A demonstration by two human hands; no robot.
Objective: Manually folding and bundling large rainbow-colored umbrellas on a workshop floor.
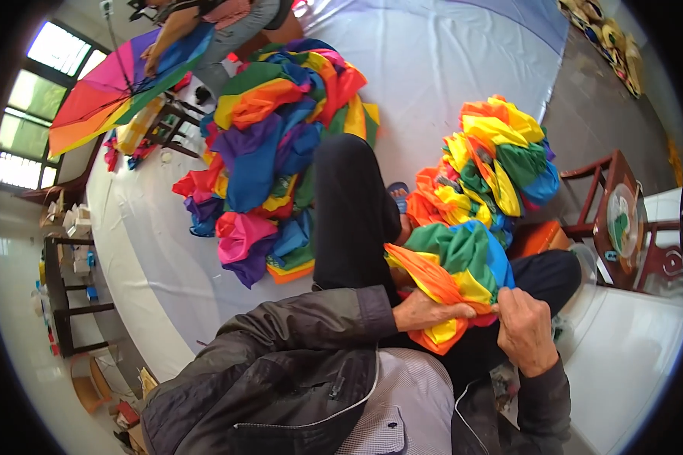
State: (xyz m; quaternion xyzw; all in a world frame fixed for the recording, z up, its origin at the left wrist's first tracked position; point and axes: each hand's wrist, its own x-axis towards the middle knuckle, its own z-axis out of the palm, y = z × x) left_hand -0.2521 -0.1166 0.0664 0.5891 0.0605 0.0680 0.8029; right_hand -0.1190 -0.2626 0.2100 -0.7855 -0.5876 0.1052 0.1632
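Over my lap lies a bunched rainbow umbrella cloth point(463, 254) in green, yellow, orange and blue. My left hand point(426, 311) is closed on its near edge, the thumb stretched along the fold and the fingers underneath. Just right of it, my right hand point(525, 330) is closed in a pinch at the cloth's right edge. Whatever lies between those fingertips is too small to tell. Beyond my knees, a pile of similar cloths point(505, 163) reaches almost to the piece I hold.
A larger heap of rainbow cloths point(258, 163) lies left of my raised knee on a pale floor sheet point(425, 61). At the far left a person handles an open rainbow umbrella point(121, 83). A dark red wooden chair point(611, 197) stands to the right, near an orange stool point(539, 237).
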